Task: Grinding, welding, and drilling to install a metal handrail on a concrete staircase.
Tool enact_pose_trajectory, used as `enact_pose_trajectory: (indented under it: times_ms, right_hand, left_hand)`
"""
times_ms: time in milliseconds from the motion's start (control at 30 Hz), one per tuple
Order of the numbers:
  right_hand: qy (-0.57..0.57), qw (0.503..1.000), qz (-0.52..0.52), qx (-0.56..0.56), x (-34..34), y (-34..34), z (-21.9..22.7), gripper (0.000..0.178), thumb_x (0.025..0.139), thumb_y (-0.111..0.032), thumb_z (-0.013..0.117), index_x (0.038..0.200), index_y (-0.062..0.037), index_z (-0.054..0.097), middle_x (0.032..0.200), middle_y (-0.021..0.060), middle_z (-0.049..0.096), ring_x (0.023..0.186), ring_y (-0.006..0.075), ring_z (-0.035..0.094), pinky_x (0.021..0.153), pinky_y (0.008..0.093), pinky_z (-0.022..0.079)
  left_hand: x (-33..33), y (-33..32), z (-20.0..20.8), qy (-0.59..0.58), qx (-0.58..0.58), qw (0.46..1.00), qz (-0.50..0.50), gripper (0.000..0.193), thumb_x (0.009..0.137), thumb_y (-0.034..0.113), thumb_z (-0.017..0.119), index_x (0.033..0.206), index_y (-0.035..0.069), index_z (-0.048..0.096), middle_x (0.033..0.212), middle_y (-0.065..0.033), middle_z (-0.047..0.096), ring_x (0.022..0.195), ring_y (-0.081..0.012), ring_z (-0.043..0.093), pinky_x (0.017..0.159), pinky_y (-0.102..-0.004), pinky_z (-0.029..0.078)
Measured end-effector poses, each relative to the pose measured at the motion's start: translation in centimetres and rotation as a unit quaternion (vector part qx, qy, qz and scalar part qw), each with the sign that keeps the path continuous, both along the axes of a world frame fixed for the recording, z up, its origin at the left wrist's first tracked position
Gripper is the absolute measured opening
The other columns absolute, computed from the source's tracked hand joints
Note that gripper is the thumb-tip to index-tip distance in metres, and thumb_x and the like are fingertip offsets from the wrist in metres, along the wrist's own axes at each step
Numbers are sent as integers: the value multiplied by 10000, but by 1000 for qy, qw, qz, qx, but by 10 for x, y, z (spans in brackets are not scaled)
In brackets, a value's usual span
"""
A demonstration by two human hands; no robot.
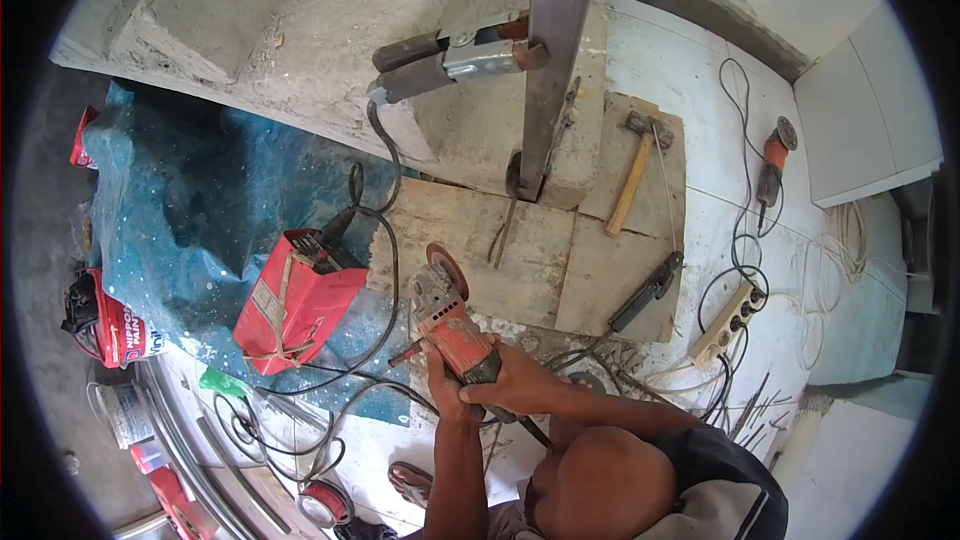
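Note:
Both my hands are closed around a worn red angle grinder (455, 335) with a grey gear head and a reddish-brown disc (447, 270) at its far end. My left hand (443, 380) grips its left side, near the thin side handle. My right hand (505, 380) wraps the rear body from the right. The disc is apart from any surface, above a wooden board (530, 275). Beyond it stands a steel post (560, 50), with a welding ground clamp (470, 60) biting on it. Near the post's foot, a thin metal rod (507, 230) lies on the board.
A red welding machine (300, 300) sits on blue sheeting (180, 230) to the left. A hammer (635, 175) and an electrode holder (648, 295) lie at right, before a power strip (725, 325) and second grinder (775, 160). Cables (385, 315) run around my hands. Concrete steps (300, 40) rise behind.

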State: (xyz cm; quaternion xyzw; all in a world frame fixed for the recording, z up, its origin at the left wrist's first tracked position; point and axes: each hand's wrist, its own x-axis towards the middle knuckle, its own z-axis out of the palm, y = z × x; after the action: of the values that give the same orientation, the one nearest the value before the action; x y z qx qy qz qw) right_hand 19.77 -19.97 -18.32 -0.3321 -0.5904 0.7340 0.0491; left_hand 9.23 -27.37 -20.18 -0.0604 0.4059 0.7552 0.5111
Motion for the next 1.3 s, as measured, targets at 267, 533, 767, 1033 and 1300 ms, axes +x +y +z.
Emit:
enact_pose_trajectory:
  times_ms: [267,533,767,1033,1300]
  right_hand:
    - [-105,989,-27,100,34,3,-23,998,694,-421,842,1420,91,387,1150,246,649,1056,338,652,936,399,494]
    - [-240,947,96,189,52,98,12,842,658,-391,836,1328,-17,489,1096,240,678,1028,375,668,892,438,509]
    - [-182,961,124,169,89,171,-1,763,652,-323,834,1278,-6,534,1036,212,686,964,352,674,870,409,515]
    - [-256,944,150,144,90,201,-1,782,656,-313,855,1286,20,533,1043,174,679,972,294,656,882,371,500]
    - [-330,920,172,122,85,214,3,856,645,-332,855,1337,31,507,1077,182,680,983,281,657,893,368,499]
  left_hand:
    - [32,20,-18,-75,12,997,-2,693,969,678,422,1291,70,511,1074,-133,666,953,-302,672,950,-496,525]
    - [34,52,-68,65,-43,978,-195,770,993,629,458,1446,7,436,1405,-104,525,1278,-226,514,1059,-363,417]
    - [75,131,-48,95,-38,980,-170,541,972,428,640,1301,15,518,1205,-53,590,1084,-137,567,940,-296,450]
    - [90,161,-64,102,-84,972,-196,582,929,485,673,1217,-12,579,1075,-90,662,940,-138,624,807,-304,512]
    - [100,173,-68,107,-133,967,-189,639,925,566,634,1196,-12,608,1040,-82,676,933,-149,630,810,-312,512]
